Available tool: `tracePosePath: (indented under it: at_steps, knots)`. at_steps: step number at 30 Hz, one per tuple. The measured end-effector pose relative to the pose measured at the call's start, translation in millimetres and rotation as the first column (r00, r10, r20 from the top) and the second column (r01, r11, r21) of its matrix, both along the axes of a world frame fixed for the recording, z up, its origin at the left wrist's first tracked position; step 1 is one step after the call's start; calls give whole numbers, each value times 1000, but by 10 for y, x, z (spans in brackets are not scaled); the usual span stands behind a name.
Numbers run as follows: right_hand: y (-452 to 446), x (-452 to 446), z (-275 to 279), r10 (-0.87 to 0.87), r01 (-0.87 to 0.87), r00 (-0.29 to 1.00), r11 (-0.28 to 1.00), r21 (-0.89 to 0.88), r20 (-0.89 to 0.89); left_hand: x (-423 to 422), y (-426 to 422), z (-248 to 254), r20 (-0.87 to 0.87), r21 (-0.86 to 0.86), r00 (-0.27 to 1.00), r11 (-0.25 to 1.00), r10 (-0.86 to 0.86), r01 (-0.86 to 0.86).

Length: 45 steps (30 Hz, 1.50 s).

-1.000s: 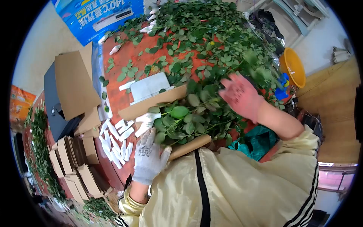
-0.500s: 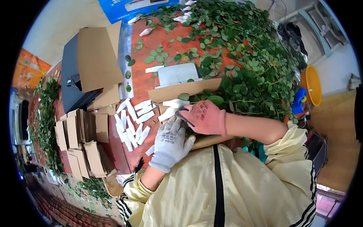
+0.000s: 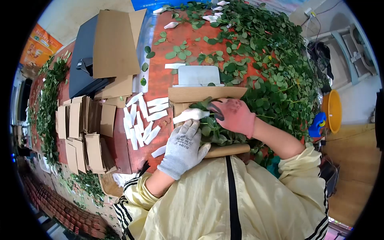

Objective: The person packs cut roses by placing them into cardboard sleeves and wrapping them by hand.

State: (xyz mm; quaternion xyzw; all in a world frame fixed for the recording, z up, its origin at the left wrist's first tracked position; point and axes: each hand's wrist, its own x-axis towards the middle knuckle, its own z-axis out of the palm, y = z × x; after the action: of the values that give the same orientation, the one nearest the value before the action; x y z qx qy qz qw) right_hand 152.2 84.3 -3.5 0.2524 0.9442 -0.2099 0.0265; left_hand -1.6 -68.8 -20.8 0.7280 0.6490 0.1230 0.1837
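Note:
My left hand (image 3: 183,149), in a grey-white glove, lies with its fingers stretched out against white-sleeved rose heads (image 3: 193,115) on a cardboard wrapper (image 3: 230,151). Its thumb stands apart. My right hand (image 3: 235,116), in a pink glove with dark fingertips, is closed at the rose stems just right of the heads; leaves and the fingers hide most of its grip. Rose leaves (image 3: 218,134) spill out below it over the wrapper. Beyond the hands rises the wrapper's corrugated far flap (image 3: 204,94). Loose white sleeves (image 3: 157,108) lie left of the wrapper.
A grey-white board (image 3: 199,75) stands behind the flap. Leafy rose stems (image 3: 276,76) cover the right side of the red table (image 3: 160,86). Stacks of folded cardboard (image 3: 90,124) and a large cardboard sheet (image 3: 114,48) are at left. A yellow basin (image 3: 333,112) is at right.
My right hand has drawn away from my left hand to the right, uncovering the sleeved heads. My left hand stays beside them. The whole view has shifted slightly.

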Motion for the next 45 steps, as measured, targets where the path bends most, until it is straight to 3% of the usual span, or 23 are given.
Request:
tracePosePath:
  at_steps: [2, 4, 6, 8, 10, 11, 12, 14, 21, 22, 23, 25, 28, 29, 30, 32, 33, 36, 37, 40, 42, 43, 45]
  knots:
    - [-39, -99, 40, -7, -2, 998, 989, 150, 60, 3, 10, 50, -3, -18, 1000, 1000, -3, 3]
    - [-18, -101, -58, 45, -44, 999, 990, 133, -7, 7, 7, 72, -6, -35, 1000, 999, 6, -6]
    - [85, -170, -83, 107, -108, 994, 975, -193, -18, 5, -4, 56, -8, -51, 1000, 999, 3, -4]
    - [104, -195, -144, 138, -121, 988, 970, -209, 68, 6, -12, 39, -6, -39, 1000, 999, 8, -8]
    - [-9, -167, -324, 150, -144, 989, 947, 288, 0, 11, -13, 45, 0, -28, 1000, 1000, 4, -4]
    - [-12, -149, -501, 176, -146, 983, 916, 374, -47, 10, -5, 62, -12, -59, 1000, 998, -1, 0]
    - [-39, -195, -421, 174, -145, 984, 915, 377, -46, 9, 4, 72, -23, -87, 1000, 996, -3, 1]
    - [-98, -322, -190, 51, -105, 959, 977, 184, 278, 11, -1, 75, -18, -87, 1000, 996, 7, -8]
    - [-66, -242, 3, 5, -150, 932, 916, 373, 362, 28, -38, 58, -23, -76, 999, 996, 43, -45]
    - [-8, -160, -125, 3, -149, 931, 916, 374, 364, 28, -43, 44, -20, -76, 999, 996, 41, -43]
    - [49, -75, -252, -35, -25, 965, 974, 227, 260, 25, -46, 34, -19, -59, 999, 997, 41, -42]
    - [65, -25, -293, -40, -84, 959, 905, 416, 281, 21, -33, 37, -15, -35, 999, 998, 49, -49]
    - [-58, 62, -60, -63, -35, 961, 938, 345, 270, 12, -41, 57, 15, -15, 999, 999, 46, -46]
    - [-48, 46, 38, -10, -96, 922, 963, 253, 387, 4, -41, 63, 23, -17, 999, 999, 37, -36]
    - [-41, 57, 38, -11, -94, 922, 963, 252, 386, 2, -43, 67, 32, -21, 999, 1000, 22, -21]
    - [-25, 127, 29, 55, -107, 964, 977, 186, 262, -5, -17, 85, 20, -48, 1000, 999, 9, -8]
    - [-8, 127, -52, 67, -88, 993, 969, 229, 97, -5, -1, 92, 10, -73, 1000, 997, 0, 0]
    - [9, 94, -105, 52, -78, 984, 985, 152, 170, -25, -4, 96, 41, -26, 999, 1000, -11, 12]
    - [2, 114, -221, 58, -72, 995, 983, 170, 83, -50, -7, 88, 38, -29, 999, 999, -12, 13]
    - [-66, 102, -286, 82, -98, 992, 979, 180, 91, -218, 26, 41, 154, 115, 986, 992, -60, 43]
    - [-54, 86, -240, 67, -82, 990, 990, 117, 125, -381, 87, -2, 417, -23, 890, 981, 185, -194]
    - [-49, 75, -228, 69, -86, 984, 992, 95, 166, -401, 118, -32, 441, 1, 851, 948, 285, -318]
    - [-58, 46, -148, 76, -93, 976, 993, 78, 206, -428, 215, -119, 385, 24, 871, 941, 304, -339]
